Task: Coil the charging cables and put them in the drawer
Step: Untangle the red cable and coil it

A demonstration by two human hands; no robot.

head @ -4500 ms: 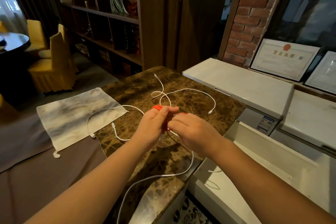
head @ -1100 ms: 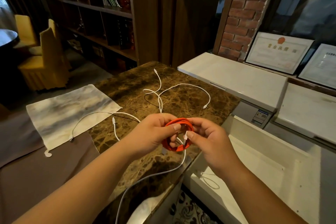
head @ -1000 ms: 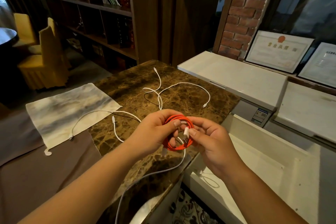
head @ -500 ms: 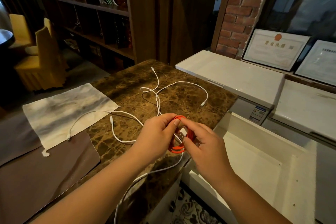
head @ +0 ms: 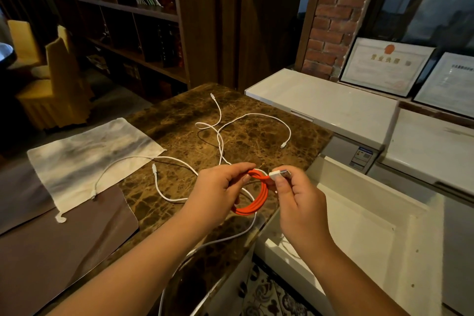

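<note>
My left hand [head: 216, 194] grips an orange cable [head: 257, 200] wound into a small coil above the brown marble counter [head: 179, 120]. My right hand [head: 298, 199] pinches the coil's white USB plug [head: 279, 174], pulled out to the right of the loop. White charging cables lie loose on the counter: one [head: 246, 123] loops at the back, another [head: 143, 161] runs from the cloth toward my hands, and a third [head: 230, 236] trails off the front edge. An open white drawer [head: 359, 226] sits to the right, below the counter, with a thin white cable [head: 287, 246] at its near corner.
A pale cloth [head: 84, 159] lies on the counter's left part over a brown mat [head: 64, 244]. White cabinet tops [head: 320, 102] and framed certificates [head: 384, 67] stand at the right back. Bookshelves [head: 133, 33] and yellow chairs [head: 53, 79] are behind.
The orange cable went from a short stretch between my hands to a full coil. My right hand has drawn the white plug out to the right of the loop.
</note>
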